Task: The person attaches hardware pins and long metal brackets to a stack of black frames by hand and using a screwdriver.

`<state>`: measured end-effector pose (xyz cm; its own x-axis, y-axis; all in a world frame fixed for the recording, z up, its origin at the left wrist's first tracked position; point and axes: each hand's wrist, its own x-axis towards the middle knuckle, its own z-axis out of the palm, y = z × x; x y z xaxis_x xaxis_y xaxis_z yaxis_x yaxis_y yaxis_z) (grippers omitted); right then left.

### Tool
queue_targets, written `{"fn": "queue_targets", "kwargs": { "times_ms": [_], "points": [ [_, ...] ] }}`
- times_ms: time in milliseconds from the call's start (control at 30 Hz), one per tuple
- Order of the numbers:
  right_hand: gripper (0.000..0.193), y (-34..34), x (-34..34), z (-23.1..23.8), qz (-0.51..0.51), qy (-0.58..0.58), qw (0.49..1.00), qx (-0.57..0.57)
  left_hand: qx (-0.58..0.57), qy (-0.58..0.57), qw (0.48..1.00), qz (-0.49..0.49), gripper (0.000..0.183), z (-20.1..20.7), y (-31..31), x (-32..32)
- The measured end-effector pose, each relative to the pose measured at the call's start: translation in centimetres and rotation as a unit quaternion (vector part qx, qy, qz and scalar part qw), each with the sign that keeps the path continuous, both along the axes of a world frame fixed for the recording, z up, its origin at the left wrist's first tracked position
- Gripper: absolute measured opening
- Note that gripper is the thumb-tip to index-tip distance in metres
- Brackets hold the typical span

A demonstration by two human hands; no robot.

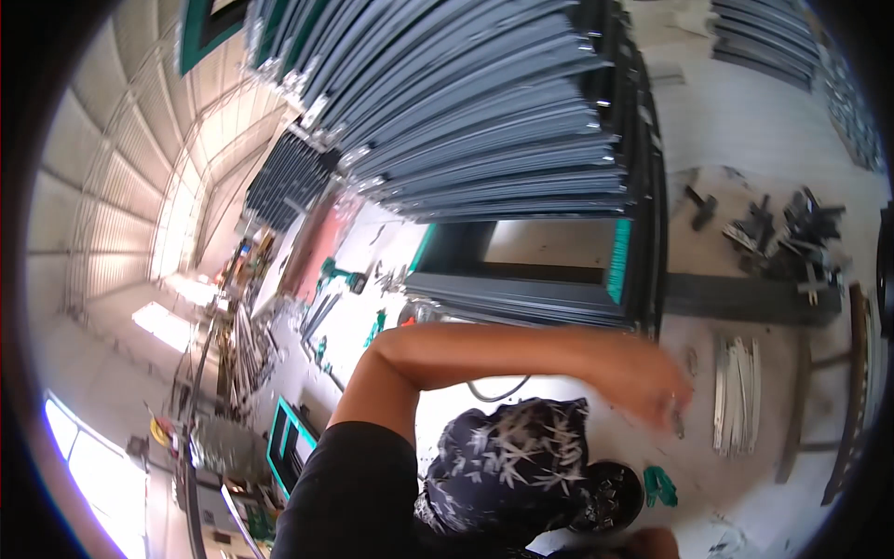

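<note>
My left arm, in a black sleeve, bends across the middle of the view. My left hand [647,387] is smeared by motion, with fingers curled around a small metallic piece [678,419] whose kind I cannot make out. The hand hangs over the pale floor between a stack of dark frames [531,291] with green corner pieces and a bundle of thin pale strips [737,396]. A patch of skin shows at the bottom edge, but I cannot make out a right hand there. Near it lie green gloves [660,486] and a round black container [615,497] with small bits in it.
Many grey metal profiles [475,112] are piled above the frames. A dark bar [754,298] juts out to the right, below a heap of black fittings [792,228]. A green power tool [342,277] lies on the left. A teal-edged frame [291,443] stands lower left.
</note>
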<state>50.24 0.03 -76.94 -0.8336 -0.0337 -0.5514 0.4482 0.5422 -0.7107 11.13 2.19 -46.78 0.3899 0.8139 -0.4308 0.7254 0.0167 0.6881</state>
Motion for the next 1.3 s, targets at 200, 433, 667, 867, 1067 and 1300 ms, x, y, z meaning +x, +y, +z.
{"fn": "queue_targets", "kwargs": {
  "times_ms": [200,433,667,867,1067,1300],
  "points": [
    [0.032,0.6,-2.5,0.2,-0.010,-0.101,0.994,0.039,0.070,-0.078,0.994,-0.013,0.026,3.5,-12.2,0.8],
    [0.031,0.5,-2.6,-0.1,-0.097,-0.094,0.990,0.048,0.238,0.045,0.970,0.038,0.019,2.1,-13.9,0.0],
    [0.031,2.1,-6.3,-1.1,-0.239,-0.059,0.968,0.045,0.244,0.066,0.966,0.054,0.011,4.3,-14.6,-2.4],
    [0.032,7.3,-6.8,-5.5,-0.379,-0.096,0.914,0.105,0.251,0.027,0.965,0.069,0.030,3.3,-13.7,-3.3],
    [0.032,13.8,-11.2,-11.4,-0.426,-0.127,0.882,0.156,0.209,0.057,0.974,0.066,0.025,2.8,-12.8,-4.5],
    [0.032,18.5,-15.3,-15.5,-0.414,-0.191,0.872,0.175,0.211,-0.012,0.974,0.080,0.030,1.8,-11.1,-5.1]
  ]
}}
